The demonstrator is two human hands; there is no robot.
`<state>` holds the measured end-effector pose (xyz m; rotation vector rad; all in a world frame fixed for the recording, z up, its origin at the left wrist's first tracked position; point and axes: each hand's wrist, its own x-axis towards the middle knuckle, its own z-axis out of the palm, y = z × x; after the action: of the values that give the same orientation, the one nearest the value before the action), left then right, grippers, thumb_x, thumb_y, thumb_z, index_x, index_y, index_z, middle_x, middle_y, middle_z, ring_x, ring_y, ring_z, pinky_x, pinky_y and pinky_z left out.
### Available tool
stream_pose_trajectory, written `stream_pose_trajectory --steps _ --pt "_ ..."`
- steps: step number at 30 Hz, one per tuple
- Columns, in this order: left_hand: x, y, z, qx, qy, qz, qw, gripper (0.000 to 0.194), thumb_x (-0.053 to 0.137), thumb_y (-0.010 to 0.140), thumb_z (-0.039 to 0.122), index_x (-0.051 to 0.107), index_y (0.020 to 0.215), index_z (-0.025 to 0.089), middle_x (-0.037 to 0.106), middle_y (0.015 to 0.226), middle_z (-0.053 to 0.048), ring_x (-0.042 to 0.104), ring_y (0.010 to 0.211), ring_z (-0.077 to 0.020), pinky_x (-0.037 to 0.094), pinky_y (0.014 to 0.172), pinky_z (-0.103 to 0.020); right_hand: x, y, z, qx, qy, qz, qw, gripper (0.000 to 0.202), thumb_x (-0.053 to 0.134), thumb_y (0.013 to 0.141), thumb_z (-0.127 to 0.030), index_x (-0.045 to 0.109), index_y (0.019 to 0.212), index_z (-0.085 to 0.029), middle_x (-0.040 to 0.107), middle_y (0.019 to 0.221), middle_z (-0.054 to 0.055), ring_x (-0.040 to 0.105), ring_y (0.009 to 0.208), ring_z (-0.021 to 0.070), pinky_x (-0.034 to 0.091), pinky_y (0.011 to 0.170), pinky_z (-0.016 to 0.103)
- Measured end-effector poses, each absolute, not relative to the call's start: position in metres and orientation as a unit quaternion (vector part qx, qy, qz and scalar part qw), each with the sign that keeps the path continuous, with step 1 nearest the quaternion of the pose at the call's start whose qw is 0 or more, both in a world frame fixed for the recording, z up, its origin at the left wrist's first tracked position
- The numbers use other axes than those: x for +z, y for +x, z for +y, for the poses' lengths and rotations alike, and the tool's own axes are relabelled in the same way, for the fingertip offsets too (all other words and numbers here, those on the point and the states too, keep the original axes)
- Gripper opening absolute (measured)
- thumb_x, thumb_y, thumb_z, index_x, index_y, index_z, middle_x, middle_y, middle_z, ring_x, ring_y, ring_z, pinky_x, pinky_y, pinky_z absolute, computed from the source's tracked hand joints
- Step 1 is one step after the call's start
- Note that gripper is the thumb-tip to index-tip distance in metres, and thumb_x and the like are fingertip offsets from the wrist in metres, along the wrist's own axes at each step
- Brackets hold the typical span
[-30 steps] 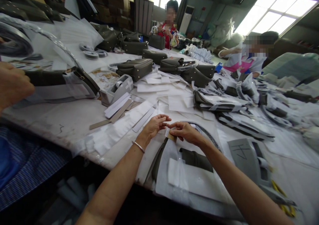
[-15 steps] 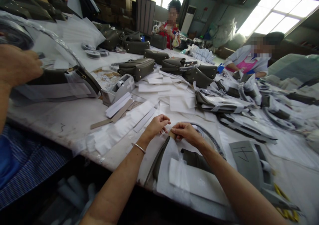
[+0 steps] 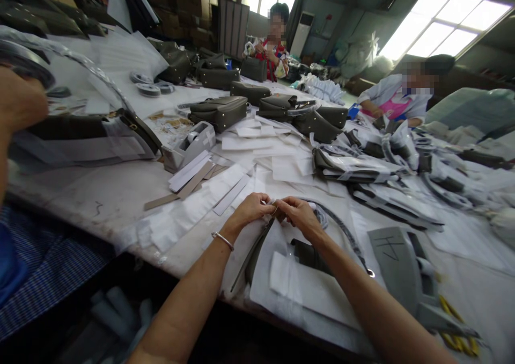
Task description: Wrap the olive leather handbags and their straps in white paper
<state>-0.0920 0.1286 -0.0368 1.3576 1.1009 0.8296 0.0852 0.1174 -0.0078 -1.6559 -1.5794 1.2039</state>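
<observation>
A dark olive handbag (image 3: 257,256) lies at the table's front edge, its side covered with white wrapping sheet (image 3: 277,286) and clear tape. My right hand (image 3: 296,213) pinches the bag's far upper corner, where a small brownish piece shows. Fingertips of my left hand (image 3: 254,207), which wears a bracelet at the wrist, are closed at the same corner, touching or nearly touching the right fingers. What the left fingers hold is too small to make out. Behind the right forearm curves the bag's wrapped handle (image 3: 340,224).
A grey tape dispenser (image 3: 384,251) and yellow-handled scissors (image 3: 453,307) lie right. Another dispenser (image 3: 189,146), card strips (image 3: 197,179) and white sheets (image 3: 277,144) lie ahead. Several olive bags (image 3: 219,111) stand farther back. A co-worker's hand (image 3: 22,98) is at left; two people work across.
My left hand has moved right and closed in against my right hand at the bag's corner. The co-worker's hand at left has shifted slightly left.
</observation>
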Motion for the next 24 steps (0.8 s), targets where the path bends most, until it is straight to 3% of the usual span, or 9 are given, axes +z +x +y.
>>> stream_pose_trajectory --steps 5,8,12,15,19,21,24 --pt "-0.038 -0.098 0.134 0.393 0.567 0.501 0.523 0.016 0.061 0.064 0.028 0.05 0.062 0.017 0.043 0.053 0.007 0.037 0.051 -0.0076 0.025 0.048 -0.021 -0.014 0.087 0.119 0.428 -0.631 -0.59 0.267 0.026 0.062 0.073 -0.043 0.069 0.076 -0.018 0.054 0.054 -0.004 0.043 0.047 0.0093 0.031 0.042 0.021" --pt "-0.038 -0.098 0.136 0.436 0.544 0.516 0.498 0.02 0.059 0.068 0.032 0.045 0.064 0.019 0.048 0.058 0.006 0.042 0.055 -0.0088 0.031 0.051 -0.021 -0.017 0.088 0.118 0.433 -0.631 -0.59 0.257 0.018 0.063 0.069 -0.036 0.066 0.075 -0.019 0.052 0.053 -0.005 0.044 0.047 0.0098 0.033 0.043 0.021" --pt "-0.032 -0.093 0.133 0.515 0.455 0.435 0.582 0.025 0.06 0.071 0.036 0.041 0.075 0.02 0.061 0.075 0.001 0.061 0.071 -0.0141 0.048 0.063 -0.024 -0.016 0.087 0.116 0.464 -0.618 -0.582 0.253 0.017 0.063 0.067 -0.035 0.061 0.075 -0.02 0.054 0.059 -0.005 0.048 0.048 0.0106 0.035 0.04 0.021" --pt "-0.029 -0.091 0.131 0.508 0.414 0.404 0.638 0.031 0.059 0.075 0.045 0.041 0.084 0.021 0.06 0.075 0.002 0.066 0.069 -0.0168 0.054 0.068 -0.031 -0.006 0.097 0.119 0.481 -0.607 -0.572 0.271 0.024 0.064 0.068 -0.037 0.064 0.085 -0.019 0.058 0.063 -0.003 0.054 0.052 0.0129 0.038 0.041 0.022" --pt "-0.035 -0.092 0.134 0.457 0.444 0.469 0.612 0.028 0.057 0.077 0.043 0.043 0.087 0.021 0.055 0.067 0.005 0.058 0.054 -0.0121 0.05 0.055 -0.026 0.014 0.135 0.127 0.338 -0.636 -0.632 0.286 0.022 0.06 0.077 -0.036 0.068 0.09 -0.019 0.064 0.066 0.0 0.06 0.06 0.0157 0.045 0.053 0.026" --pt "-0.041 -0.092 0.136 0.447 0.461 0.491 0.589 0.026 0.057 0.076 0.04 0.047 0.089 0.02 0.054 0.065 0.005 0.052 0.05 -0.0098 0.043 0.048 -0.02 0.02 0.155 0.13 0.231 -0.647 -0.688 0.235 0.018 0.06 0.078 -0.027 0.07 0.09 -0.02 0.07 0.079 0.003 0.064 0.072 0.0177 0.05 0.069 0.029" --pt "-0.046 -0.093 0.138 0.419 0.503 0.51 0.559 0.026 0.06 0.075 0.04 0.054 0.088 0.019 0.054 0.062 0.005 0.046 0.047 -0.0086 0.033 0.043 -0.018 0.016 0.175 0.13 0.124 -0.627 -0.76 0.118 0.027 0.062 0.077 -0.015 0.072 0.102 -0.018 0.071 0.1 0.007 0.064 0.095 0.0214 0.047 0.089 0.032"
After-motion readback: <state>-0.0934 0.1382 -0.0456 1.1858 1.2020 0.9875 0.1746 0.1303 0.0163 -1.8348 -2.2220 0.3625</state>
